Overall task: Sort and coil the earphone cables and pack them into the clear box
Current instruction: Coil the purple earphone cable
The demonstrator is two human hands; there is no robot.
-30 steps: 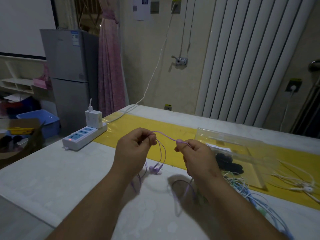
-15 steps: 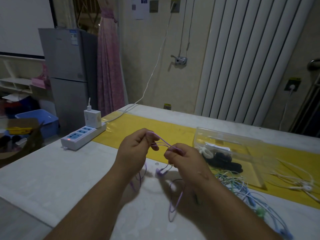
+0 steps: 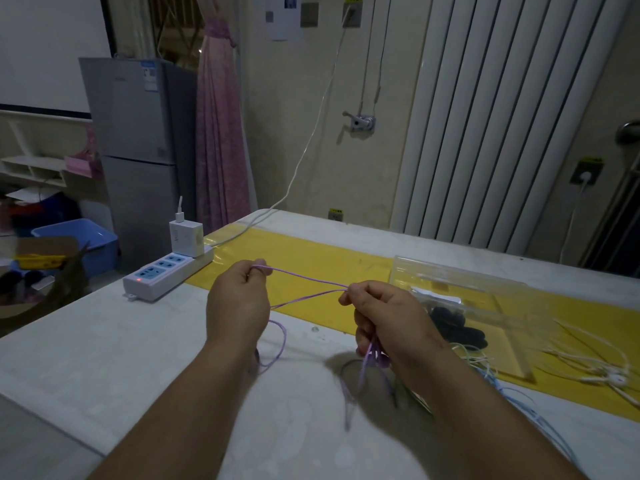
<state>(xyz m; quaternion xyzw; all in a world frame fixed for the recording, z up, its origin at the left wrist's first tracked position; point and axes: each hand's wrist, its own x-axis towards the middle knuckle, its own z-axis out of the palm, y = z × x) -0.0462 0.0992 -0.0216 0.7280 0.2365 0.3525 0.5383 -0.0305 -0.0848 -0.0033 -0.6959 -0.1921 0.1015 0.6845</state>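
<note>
**Pale table, 1 yellow strip**

A pale table point(image 3: 104, 358) carries a yellow strip point(image 3: 311, 258) running across it. At its left edge lies a white power strip point(image 3: 166, 275) with 1 charger point(image 3: 185, 239) plugged in. The clear box point(image 3: 485, 296) sits on the strip at right, with white earphones point(image 3: 606, 372) beside it and blue and green cables point(image 3: 519, 403) nearer.

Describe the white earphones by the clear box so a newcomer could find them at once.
Follow the yellow strip across the white table to the clear box towards the right. Just right of that box, loose on the yellow, lie the white earphones. They are white and uncoiled, whereas the neighbouring loose cables nearer the person are blue and green.
</note>
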